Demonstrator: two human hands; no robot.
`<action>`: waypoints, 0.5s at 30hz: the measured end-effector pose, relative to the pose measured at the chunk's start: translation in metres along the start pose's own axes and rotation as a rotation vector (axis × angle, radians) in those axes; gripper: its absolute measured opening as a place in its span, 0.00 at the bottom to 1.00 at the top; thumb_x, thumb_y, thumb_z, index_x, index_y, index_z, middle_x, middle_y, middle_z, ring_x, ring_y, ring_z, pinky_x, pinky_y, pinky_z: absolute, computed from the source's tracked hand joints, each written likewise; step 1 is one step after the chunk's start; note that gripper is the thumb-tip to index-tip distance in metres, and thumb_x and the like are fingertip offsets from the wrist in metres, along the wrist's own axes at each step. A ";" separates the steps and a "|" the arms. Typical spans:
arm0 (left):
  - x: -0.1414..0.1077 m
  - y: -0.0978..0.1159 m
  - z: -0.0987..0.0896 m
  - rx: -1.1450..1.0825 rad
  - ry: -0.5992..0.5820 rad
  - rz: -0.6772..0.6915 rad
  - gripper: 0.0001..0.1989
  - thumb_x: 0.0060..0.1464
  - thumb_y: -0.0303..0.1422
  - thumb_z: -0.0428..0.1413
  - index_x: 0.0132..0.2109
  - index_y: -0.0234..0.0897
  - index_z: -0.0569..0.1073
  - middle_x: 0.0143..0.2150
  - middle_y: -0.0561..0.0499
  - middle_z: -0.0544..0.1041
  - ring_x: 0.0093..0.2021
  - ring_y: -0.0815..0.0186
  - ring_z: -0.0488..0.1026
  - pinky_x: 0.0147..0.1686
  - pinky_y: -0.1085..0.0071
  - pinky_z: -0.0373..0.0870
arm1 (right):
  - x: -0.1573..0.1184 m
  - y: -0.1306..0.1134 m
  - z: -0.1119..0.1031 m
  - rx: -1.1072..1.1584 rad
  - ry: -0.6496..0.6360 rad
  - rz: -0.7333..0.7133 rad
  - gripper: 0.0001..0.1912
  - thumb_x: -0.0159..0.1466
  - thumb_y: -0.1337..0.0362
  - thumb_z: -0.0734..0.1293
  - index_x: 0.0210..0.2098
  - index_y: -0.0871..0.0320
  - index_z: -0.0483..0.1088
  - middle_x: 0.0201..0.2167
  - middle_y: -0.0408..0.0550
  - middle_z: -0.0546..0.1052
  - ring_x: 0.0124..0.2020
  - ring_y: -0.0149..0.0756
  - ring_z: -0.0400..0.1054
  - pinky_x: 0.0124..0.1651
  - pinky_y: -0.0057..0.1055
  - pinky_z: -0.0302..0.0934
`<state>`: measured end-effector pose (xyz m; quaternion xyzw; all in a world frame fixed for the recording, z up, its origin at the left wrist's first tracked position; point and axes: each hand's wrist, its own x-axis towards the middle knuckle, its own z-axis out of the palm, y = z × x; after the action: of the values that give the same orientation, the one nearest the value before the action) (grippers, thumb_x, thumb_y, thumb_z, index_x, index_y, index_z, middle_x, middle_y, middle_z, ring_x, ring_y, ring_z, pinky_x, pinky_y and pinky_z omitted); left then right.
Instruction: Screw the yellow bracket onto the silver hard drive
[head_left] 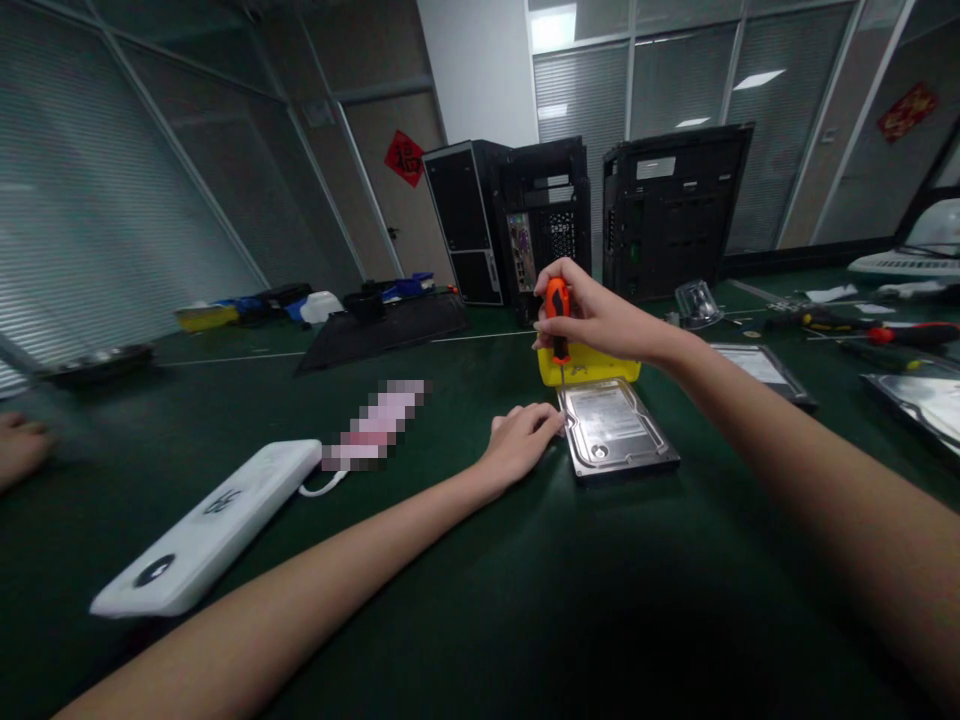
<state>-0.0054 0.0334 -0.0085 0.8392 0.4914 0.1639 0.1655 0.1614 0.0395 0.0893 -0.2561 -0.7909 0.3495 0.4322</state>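
A silver hard drive (616, 428) lies flat on the dark green table, its far edge close to a yellow tray (626, 372). My right hand (574, 305) is closed around the orange and black handle of a screwdriver (557, 296). The screwdriver stands nearly upright, its shaft reaching down to the drive's left edge. Whether the tip sits in a screw is too small to see. Against that same left edge, near the tip, rest the curled fingers of my left hand (519, 440).
Left of my forearm is a white power bank (217, 525), its short cable running to a blurred-out pink object (379, 425). Computer cases (675, 215) stand behind. Another drive (761, 372) and pliers (911, 333) lie right. Another person's hand (22, 450) shows far left.
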 end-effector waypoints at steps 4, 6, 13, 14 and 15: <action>-0.001 0.000 0.000 -0.001 0.006 0.006 0.20 0.57 0.45 0.37 0.33 0.42 0.69 0.37 0.55 0.72 0.43 0.60 0.64 0.43 0.62 0.53 | 0.000 0.000 0.000 -0.005 -0.016 -0.015 0.17 0.54 0.74 0.60 0.40 0.56 0.52 0.32 0.43 0.66 0.31 0.32 0.68 0.36 0.35 0.66; -0.001 0.000 -0.001 -0.002 0.000 0.008 0.20 0.57 0.45 0.37 0.33 0.41 0.69 0.37 0.55 0.72 0.43 0.61 0.64 0.43 0.62 0.53 | 0.001 -0.001 0.000 -0.014 -0.030 -0.025 0.17 0.54 0.74 0.61 0.40 0.56 0.52 0.33 0.44 0.66 0.32 0.32 0.68 0.36 0.35 0.66; -0.001 0.001 -0.001 -0.010 0.006 -0.001 0.21 0.57 0.46 0.37 0.33 0.41 0.69 0.38 0.55 0.72 0.43 0.61 0.64 0.43 0.63 0.53 | 0.002 -0.005 0.000 -0.099 0.010 -0.056 0.15 0.52 0.68 0.65 0.38 0.57 0.57 0.41 0.46 0.65 0.33 0.30 0.67 0.35 0.31 0.66; -0.001 0.001 -0.001 -0.010 0.009 0.002 0.20 0.57 0.46 0.37 0.33 0.41 0.69 0.38 0.55 0.72 0.43 0.61 0.64 0.43 0.62 0.52 | 0.002 -0.005 0.001 -0.109 0.014 -0.055 0.14 0.54 0.66 0.64 0.38 0.57 0.57 0.40 0.46 0.65 0.32 0.30 0.67 0.34 0.30 0.66; -0.001 0.001 -0.001 -0.009 0.011 0.004 0.20 0.57 0.46 0.37 0.33 0.41 0.69 0.38 0.55 0.72 0.43 0.61 0.64 0.43 0.62 0.52 | 0.002 -0.006 0.001 -0.113 0.017 -0.049 0.12 0.56 0.64 0.62 0.38 0.57 0.58 0.39 0.46 0.65 0.32 0.30 0.67 0.32 0.29 0.66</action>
<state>-0.0055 0.0323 -0.0076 0.8387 0.4897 0.1709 0.1663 0.1589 0.0365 0.0944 -0.2635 -0.8118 0.2914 0.4320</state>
